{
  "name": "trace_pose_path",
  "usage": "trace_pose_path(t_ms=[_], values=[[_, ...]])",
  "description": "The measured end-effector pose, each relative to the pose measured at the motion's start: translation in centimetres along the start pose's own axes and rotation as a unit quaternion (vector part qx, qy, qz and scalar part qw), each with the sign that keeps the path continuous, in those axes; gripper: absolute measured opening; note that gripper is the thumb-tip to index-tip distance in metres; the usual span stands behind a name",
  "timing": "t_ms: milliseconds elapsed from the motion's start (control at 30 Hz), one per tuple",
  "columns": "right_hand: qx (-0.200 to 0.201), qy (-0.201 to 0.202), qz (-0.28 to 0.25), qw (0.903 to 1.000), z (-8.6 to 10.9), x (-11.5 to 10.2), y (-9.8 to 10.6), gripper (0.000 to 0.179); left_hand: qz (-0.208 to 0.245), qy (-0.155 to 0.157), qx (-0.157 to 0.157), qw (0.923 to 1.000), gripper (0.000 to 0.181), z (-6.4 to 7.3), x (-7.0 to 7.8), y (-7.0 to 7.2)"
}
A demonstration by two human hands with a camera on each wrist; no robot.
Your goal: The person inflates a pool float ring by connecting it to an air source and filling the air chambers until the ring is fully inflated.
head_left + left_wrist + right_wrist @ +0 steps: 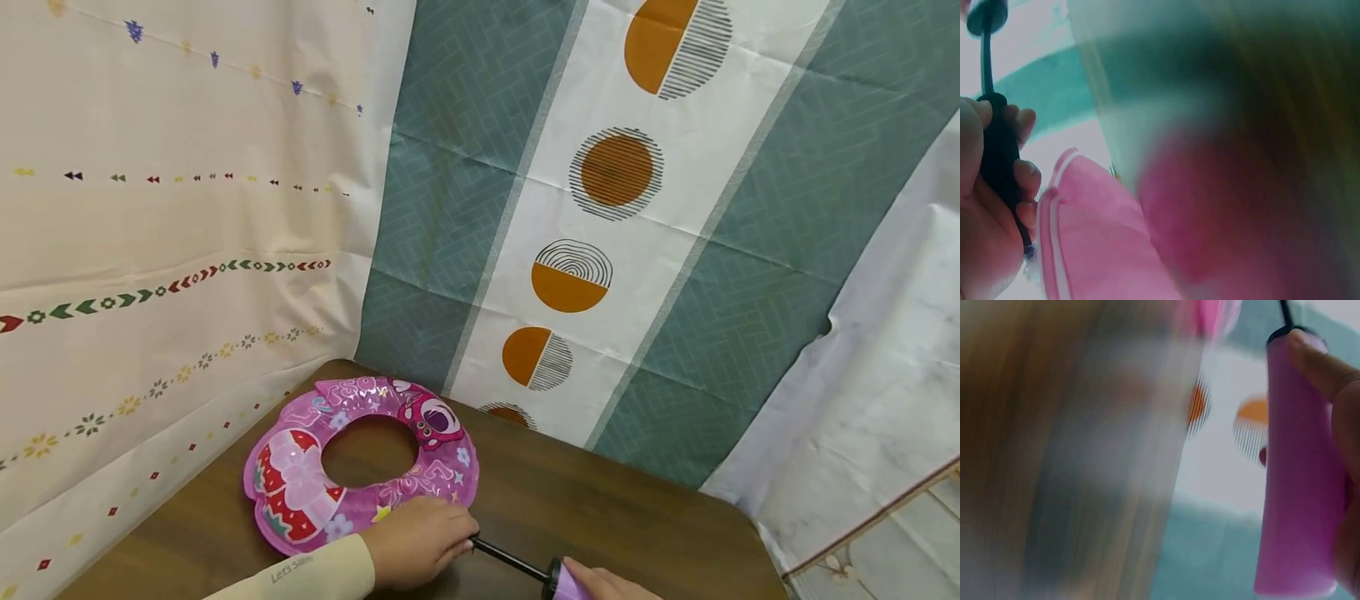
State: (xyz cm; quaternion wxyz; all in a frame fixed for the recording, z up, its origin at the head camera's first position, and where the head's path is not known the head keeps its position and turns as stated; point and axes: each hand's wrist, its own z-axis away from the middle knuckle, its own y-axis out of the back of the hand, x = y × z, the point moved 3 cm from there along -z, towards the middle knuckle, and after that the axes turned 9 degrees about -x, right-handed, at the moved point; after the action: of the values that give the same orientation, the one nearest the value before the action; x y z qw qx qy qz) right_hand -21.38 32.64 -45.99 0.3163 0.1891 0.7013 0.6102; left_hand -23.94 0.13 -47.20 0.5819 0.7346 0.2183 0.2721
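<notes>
A pink inflatable swim ring (pixel 442 400) printed with strawberries and a bear lies at the back left of the table, looking puffed up. My left hand (pixel 423 540) is at its near edge and grips the black handle (pixel 1000 150) of a hand pump. In the left wrist view, the handle's lower tip meets a small clear piece (pixel 1030 257) beside the ring. A thin black rod (pixel 510 558) runs from the handle to the pump's purple barrel (pixel 1300 475). Around that barrel my right hand (pixel 1344 431) is wrapped, thumb near its black collar.
The dark brown wooden table (pixel 637 525) reaches toward the right. Patterned cloths hang around it: a cream one (pixel 187 225) at left, a green and white one (pixel 442 208) behind, and a marble-print one (pixel 892 375) at right.
</notes>
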Motion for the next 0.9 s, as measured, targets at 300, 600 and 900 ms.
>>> trace_pose_path(t_ms=[300, 600, 900], values=[[0.047, -0.062, 0.105, 0.9915, -4.6, -5.8, -0.1, 0.062, -0.027, -0.016, 0.034, 0.9989, 0.016, -1.0, 2.7, -0.6], [0.101, -0.043, 0.154, 0.9818, -4.8, -5.6, -0.8, 0.064, -0.03, -0.03, 0.039, 0.9983, 0.019, -1.5, 2.4, -0.5], [-0.025, -0.09, 0.055, 0.9941, -1.5, -1.5, 0.4, 0.078, -0.008, -0.005, 0.014, 0.9999, 0.021, -0.7, 0.4, -0.2]])
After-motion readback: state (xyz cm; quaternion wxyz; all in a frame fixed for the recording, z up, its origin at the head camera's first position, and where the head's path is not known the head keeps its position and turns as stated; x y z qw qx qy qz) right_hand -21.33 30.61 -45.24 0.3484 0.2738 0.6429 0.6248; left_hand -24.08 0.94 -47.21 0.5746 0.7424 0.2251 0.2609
